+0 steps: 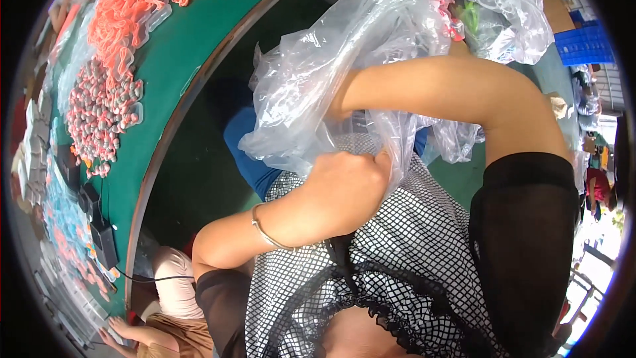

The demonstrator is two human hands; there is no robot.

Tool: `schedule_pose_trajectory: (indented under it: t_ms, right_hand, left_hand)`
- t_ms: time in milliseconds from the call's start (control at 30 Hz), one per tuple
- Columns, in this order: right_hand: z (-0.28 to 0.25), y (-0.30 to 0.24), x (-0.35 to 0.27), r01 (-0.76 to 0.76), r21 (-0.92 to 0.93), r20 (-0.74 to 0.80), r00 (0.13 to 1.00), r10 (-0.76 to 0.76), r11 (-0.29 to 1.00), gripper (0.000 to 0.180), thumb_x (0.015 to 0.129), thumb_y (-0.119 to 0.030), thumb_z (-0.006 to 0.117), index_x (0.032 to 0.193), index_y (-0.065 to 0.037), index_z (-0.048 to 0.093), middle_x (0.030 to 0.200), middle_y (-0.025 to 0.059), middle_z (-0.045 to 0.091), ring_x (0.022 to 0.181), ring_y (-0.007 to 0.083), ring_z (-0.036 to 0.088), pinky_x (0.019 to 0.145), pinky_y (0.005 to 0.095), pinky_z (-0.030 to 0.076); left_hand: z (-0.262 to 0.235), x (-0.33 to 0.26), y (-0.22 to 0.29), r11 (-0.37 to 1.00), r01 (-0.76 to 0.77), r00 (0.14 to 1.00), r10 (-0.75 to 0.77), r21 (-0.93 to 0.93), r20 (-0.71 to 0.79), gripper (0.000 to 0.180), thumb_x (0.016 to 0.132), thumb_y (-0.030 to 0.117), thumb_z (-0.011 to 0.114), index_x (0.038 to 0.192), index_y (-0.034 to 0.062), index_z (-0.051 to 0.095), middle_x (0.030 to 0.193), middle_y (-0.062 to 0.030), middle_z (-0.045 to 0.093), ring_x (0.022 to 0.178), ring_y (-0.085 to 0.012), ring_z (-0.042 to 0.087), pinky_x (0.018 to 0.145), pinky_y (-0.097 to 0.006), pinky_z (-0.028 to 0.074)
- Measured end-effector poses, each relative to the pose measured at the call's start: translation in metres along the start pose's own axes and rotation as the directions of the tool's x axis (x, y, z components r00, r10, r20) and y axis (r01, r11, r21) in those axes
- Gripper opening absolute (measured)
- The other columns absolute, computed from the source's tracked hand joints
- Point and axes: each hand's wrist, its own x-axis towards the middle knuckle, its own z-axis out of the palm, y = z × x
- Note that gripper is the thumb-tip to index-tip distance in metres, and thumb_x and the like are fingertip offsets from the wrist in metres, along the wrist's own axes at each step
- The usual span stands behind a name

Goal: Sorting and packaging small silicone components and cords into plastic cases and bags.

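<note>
A large clear plastic bag (344, 53) is bunched up in front of my chest. My left hand (348, 189), with a thin metal bangle on the wrist, is clenched on the bag's edge near its mouth. My right forearm runs into the bag from the right, and my right hand (329, 114) is buried inside the crumpled plastic, seen only dimly through it. What it holds inside cannot be told. Some pink and white pieces (447, 13) show through the bag's upper part.
A green-topped table (169, 66) curves along the left, carrying heaps of orange-pink cords (126, 6) and small pink-and-grey pieces (99, 116). Black adapters (99, 235) lie near its front. Another person's hand (114, 330) rests at the lower left. Blue crates (583, 43) stand far right.
</note>
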Motion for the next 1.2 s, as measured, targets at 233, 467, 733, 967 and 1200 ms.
schedule_pose_trajectory:
  t_ms: [233, 467, 733, 967, 1200]
  right_hand:
    - [0.041, 0.01, 0.003, -0.12, 0.133, -0.126, 0.983, 0.137, 0.984, 0.041, 0.078, -0.022, 0.074, 0.118, -0.011, 0.073, 0.116, 0.0115, 0.072, 0.106, 0.0312, 0.068, 0.09, 0.0432, 0.054]
    - [0.114, 0.032, 0.066, -0.213, 0.11, -0.012, 0.976, 0.216, 0.971, 0.036, 0.083, -0.014, 0.066, 0.118, -0.008, 0.072, 0.113, 0.0104, 0.073, 0.104, 0.0308, 0.069, 0.088, 0.0425, 0.054]
    - [0.126, 0.045, 0.048, -0.116, 0.535, -0.29, 0.905, 0.311, 0.837, 0.028, 0.086, -0.012, 0.062, 0.112, -0.006, 0.072, 0.108, 0.0137, 0.073, 0.098, 0.0327, 0.07, 0.084, 0.0402, 0.054]
    - [0.114, 0.014, 0.074, -0.06, 0.589, -0.293, 0.913, 0.282, 0.806, 0.029, 0.086, -0.013, 0.062, 0.113, -0.007, 0.071, 0.11, 0.0136, 0.072, 0.099, 0.0324, 0.069, 0.086, 0.0404, 0.054]
    - [0.112, 0.015, 0.074, 0.011, 0.616, -0.323, 0.916, 0.239, 0.788, 0.03, 0.087, -0.014, 0.062, 0.115, -0.008, 0.071, 0.111, 0.0136, 0.072, 0.101, 0.0321, 0.069, 0.087, 0.0406, 0.053]
  left_hand:
    - [-0.003, 0.012, 0.003, 0.994, -0.086, 0.981, 0.095, -0.06, 0.169, 0.017, 0.079, 0.002, 0.058, 0.093, -0.0076, 0.056, 0.081, -0.0248, 0.069, 0.074, -0.0402, 0.071, 0.063, -0.049, 0.057]
    - [-0.033, -0.02, -0.017, 0.994, 0.031, 0.996, -0.022, -0.105, 0.087, 0.029, 0.093, 0.016, 0.061, 0.12, 0.0033, 0.062, 0.085, -0.0177, 0.067, 0.074, -0.0389, 0.065, 0.062, -0.046, 0.052]
    - [-0.043, -0.041, -0.014, 0.997, 0.08, 0.987, -0.077, -0.021, 0.14, 0.025, 0.091, 0.011, 0.064, 0.114, 0.0034, 0.064, 0.084, -0.0148, 0.067, 0.071, -0.0356, 0.066, 0.061, -0.043, 0.053]
    - [-0.049, -0.037, -0.017, 0.993, 0.12, 0.985, -0.122, 0.019, 0.124, 0.024, 0.088, 0.009, 0.068, 0.111, 0.0029, 0.066, 0.084, -0.015, 0.068, 0.071, -0.0363, 0.066, 0.062, -0.042, 0.053]
    - [-0.058, -0.038, -0.021, 0.992, 0.107, 0.99, -0.101, -0.062, 0.096, 0.023, 0.088, 0.007, 0.068, 0.11, 0.0017, 0.067, 0.083, -0.0171, 0.068, 0.072, -0.037, 0.066, 0.062, -0.042, 0.052]
